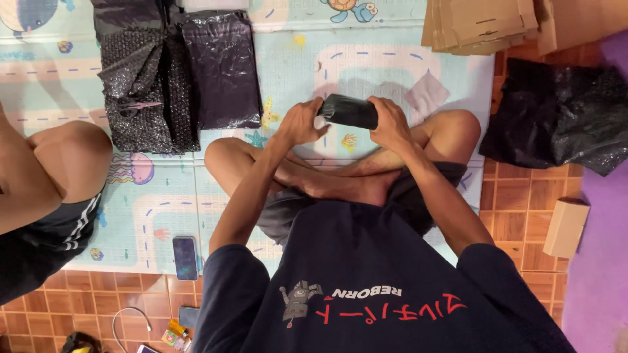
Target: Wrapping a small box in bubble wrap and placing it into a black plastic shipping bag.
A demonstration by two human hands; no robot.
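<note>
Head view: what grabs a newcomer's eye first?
The small black wrapped parcel at centre, gripped at either end by the left hand and right hand above the person's crossed legs. Next, the dark sheets of bubble wrap lying on the pastel play mat at upper left, with a stack of flat cardboard at top right. Another person's knee intrudes at the left edge.

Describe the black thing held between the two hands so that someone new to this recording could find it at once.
Start at the pale play mat printed with roads and sea animals, then find the crossed legs at its middle. Just above the knees, the left hand and right hand hold a small black wrapped packet between them. Unlike the big black bubble-wrap sheets lying flat at upper left, it is compact and lifted.
</note>
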